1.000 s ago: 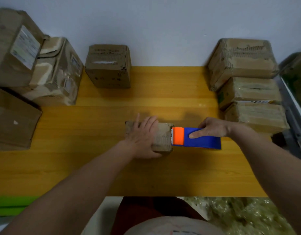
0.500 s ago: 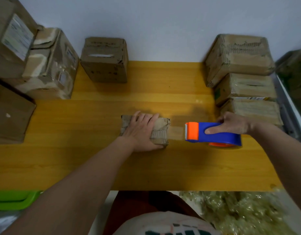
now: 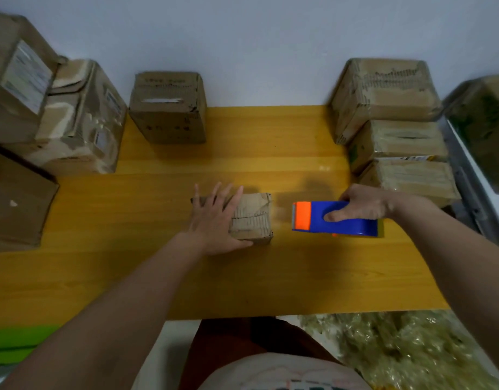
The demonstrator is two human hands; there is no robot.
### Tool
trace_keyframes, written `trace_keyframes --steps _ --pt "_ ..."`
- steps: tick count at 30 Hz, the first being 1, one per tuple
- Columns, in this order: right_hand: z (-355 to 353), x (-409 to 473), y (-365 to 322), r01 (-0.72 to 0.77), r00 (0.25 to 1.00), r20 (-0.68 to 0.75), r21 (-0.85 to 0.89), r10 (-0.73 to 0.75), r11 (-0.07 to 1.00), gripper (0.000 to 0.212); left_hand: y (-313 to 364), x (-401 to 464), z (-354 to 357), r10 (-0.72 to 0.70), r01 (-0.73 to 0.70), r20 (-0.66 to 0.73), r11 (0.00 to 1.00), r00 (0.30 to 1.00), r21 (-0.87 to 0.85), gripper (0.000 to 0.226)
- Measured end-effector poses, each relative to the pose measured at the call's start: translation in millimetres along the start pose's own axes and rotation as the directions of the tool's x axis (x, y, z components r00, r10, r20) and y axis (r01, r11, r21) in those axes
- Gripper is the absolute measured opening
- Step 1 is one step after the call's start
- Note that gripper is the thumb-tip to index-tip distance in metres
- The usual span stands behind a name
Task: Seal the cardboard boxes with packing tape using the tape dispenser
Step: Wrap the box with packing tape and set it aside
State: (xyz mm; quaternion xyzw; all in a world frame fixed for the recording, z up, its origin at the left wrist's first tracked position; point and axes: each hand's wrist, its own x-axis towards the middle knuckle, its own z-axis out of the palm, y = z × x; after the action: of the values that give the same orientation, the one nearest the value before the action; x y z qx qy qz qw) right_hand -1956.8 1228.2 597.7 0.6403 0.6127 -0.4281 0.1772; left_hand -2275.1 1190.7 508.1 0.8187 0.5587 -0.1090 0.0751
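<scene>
A small worn cardboard box (image 3: pixel 254 218) lies in the middle of the yellow wooden table (image 3: pixel 158 271). My left hand (image 3: pixel 214 218) rests flat on its left part with the fingers spread and straight, thumb along the near side. My right hand (image 3: pixel 361 205) grips a blue tape dispenser with an orange front (image 3: pixel 330 219), held a short gap to the right of the box, its orange end pointing at the box. Whether a strip of tape spans the gap I cannot tell.
A mid-size box (image 3: pixel 169 108) stands at the back centre. Larger boxes (image 3: pixel 74 119) pile up at the left. A stack of three taped boxes (image 3: pixel 394 130) stands at the right. Crumpled plastic wrap (image 3: pixel 397 347) lies below the table's near edge, a green object (image 3: pixel 14 344) at lower left.
My right hand drew the dispenser away from the box's right edge, opening a gap. My left hand's fingers have spread wider on the box.
</scene>
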Motion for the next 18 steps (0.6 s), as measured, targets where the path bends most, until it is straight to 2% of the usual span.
trace_keyframes --steps 4,7,11,16,18 --pt "3.9 4.4 -9.9 -0.011 1.0 -0.02 -0.117 0.009 0.993 0.04 1.3 1.6 1.2 -0.011 0.011 -0.007 1.0 1.0 -0.021 0.128" --pt "8.3 9.3 -19.0 -0.049 0.997 -0.07 -0.226 0.034 0.973 0.054 0.4 1.2 3.4 -0.017 0.017 -0.014 0.999 1.0 -0.028 0.128" --pt "20.9 15.7 -37.6 -0.097 0.975 -0.222 -0.466 -0.01 0.88 0.056 1.6 1.8 4.2 -0.023 0.023 -0.016 0.999 1.0 -0.023 0.126" --pt "44.9 21.9 -52.7 -0.175 0.904 -0.408 -0.624 -0.127 0.761 0.038 2.2 0.5 4.9 -0.048 0.046 -0.031 0.997 0.998 -0.055 0.123" --pt "50.1 17.0 -37.8 -0.248 0.869 -0.488 -0.564 -0.076 0.787 0.038 3.3 -0.8 4.4 -0.06 0.058 -0.03 0.996 0.998 -0.071 0.123"
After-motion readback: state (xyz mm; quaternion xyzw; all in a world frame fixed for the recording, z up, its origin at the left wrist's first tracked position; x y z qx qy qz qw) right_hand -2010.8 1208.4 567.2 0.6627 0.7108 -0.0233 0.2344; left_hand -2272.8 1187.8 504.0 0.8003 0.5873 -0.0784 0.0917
